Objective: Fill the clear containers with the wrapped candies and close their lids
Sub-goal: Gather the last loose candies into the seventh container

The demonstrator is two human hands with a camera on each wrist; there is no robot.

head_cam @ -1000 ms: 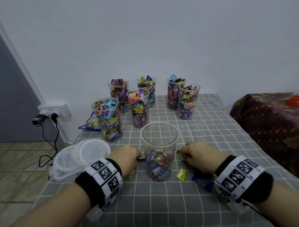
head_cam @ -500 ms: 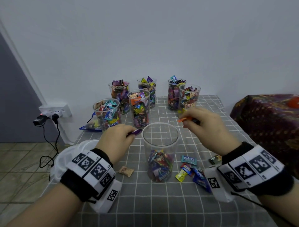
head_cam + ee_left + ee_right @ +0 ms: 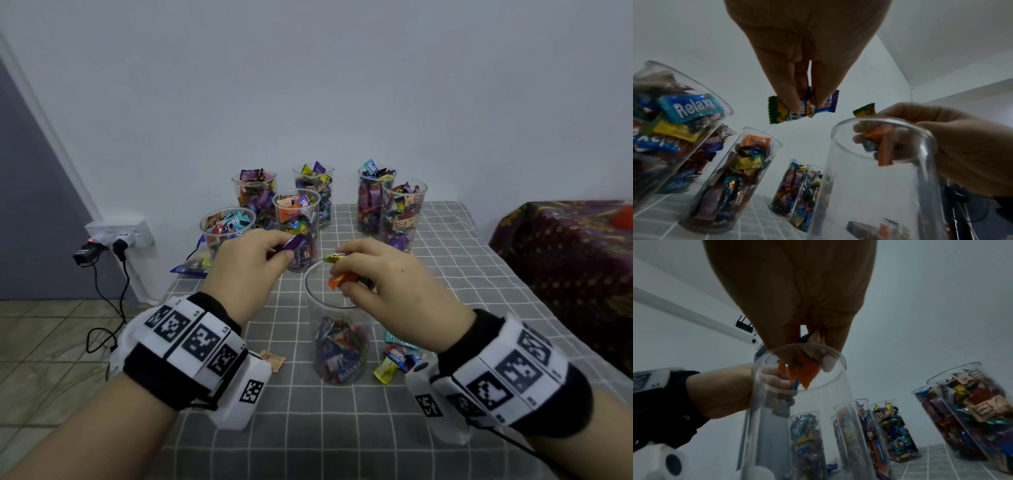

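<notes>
A clear container (image 3: pixel 339 346), about a third full of wrapped candies, stands at the middle of the checked tablecloth (image 3: pixel 342 428). Over its mouth my right hand (image 3: pixel 346 274) pinches orange and yellow wrapped candies (image 3: pixel 807 371). My left hand (image 3: pixel 279 248), just left of the rim and a little higher, pinches purple, blue and green wrapped candies (image 3: pixel 803 106). In the left wrist view the same container (image 3: pixel 875 186) rises at the right. Loose candies (image 3: pixel 394 359) lie on the cloth right of the container, and a brown one (image 3: pixel 274 359) lies to its left.
Several full clear containers (image 3: pixel 296 229) stand in a group near the wall. A blue candy bag (image 3: pixel 191 265) lies at the table's left edge. A wall socket with plugs and cables (image 3: pixel 113 236) is at the left; a patterned cloth surface (image 3: pixel 565 267) stands at the right.
Both hands rose from the cloth with candies and moved in toward the container's mouth. The right hand went from beside the rim to directly above the opening.
</notes>
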